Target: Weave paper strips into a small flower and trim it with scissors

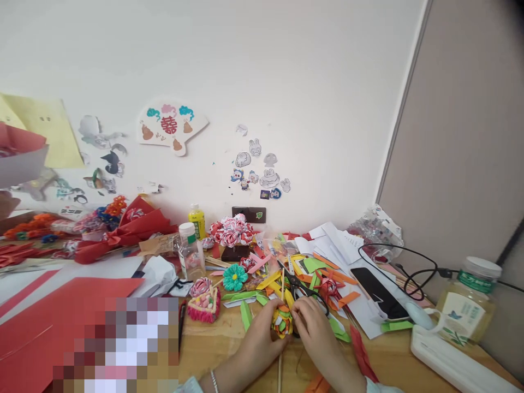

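My left hand (260,333) wraps its fingers round a small flower of folded yellow, green and orange paper (282,321). A thin wooden stick (280,368) runs upright by the flower, showing above and below it. On the flower's right side, my right hand (314,327) presses its bent fingertips against the paper; whether a loose strip is between them I cannot make out. Just beyond lie black-handled scissors (307,289) among coloured paper strips (268,282). A teal flower (234,277) and a pink heart-shaped box (203,307) rest to the left.
A phone (379,293) lies on white papers at right, near a bottle (466,300) and a white case (454,357). Bottles (190,254) and red-white flowers (231,230) stand at the back. Red paper (77,311) covers the left. Another person's hand (7,204) shows at the left edge.
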The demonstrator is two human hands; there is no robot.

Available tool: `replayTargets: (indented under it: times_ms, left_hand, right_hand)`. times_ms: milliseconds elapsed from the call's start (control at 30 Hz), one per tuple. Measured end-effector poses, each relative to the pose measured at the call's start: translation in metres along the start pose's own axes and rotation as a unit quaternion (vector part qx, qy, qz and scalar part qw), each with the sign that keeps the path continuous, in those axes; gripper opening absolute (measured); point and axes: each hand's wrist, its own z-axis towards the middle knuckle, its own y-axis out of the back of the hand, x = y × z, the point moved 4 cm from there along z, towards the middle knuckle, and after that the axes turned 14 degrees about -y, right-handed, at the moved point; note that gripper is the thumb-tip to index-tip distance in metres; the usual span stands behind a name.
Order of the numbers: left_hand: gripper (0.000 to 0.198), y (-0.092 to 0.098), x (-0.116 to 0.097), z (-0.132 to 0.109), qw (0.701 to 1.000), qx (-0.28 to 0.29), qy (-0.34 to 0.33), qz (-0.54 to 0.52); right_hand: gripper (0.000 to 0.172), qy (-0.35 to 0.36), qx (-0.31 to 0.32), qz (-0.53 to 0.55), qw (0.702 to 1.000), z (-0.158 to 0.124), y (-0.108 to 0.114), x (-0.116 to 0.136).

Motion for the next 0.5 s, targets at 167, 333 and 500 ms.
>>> replayTargets:
  times_ms: [167, 333, 500]
  left_hand:
    - [0.054, 0.0000, 0.0001, -0.0010, 1.000, 0.009, -0.007, 0.003]
    - [0.053, -0.0003, 0.0011, -0.0018, 1.000, 0.012, -0.020, 0.010]
    - [0.053, 0.0019, -0.0014, 0.0002, 1.000, -0.008, -0.010, -0.006]
  right_hand:
    - [0.021, -0.017, -0.003, 0.002, 1.000, 0.0002, -0.0006, -0.0025]
    - [0.028, -0.005, -0.018, -0.007, 1.000, 0.0003, -0.0028, -0.0024]
    - [0.021, -0.037, -0.011, 0.012, 0.999, 0.0014, -0.0013, -0.0052]
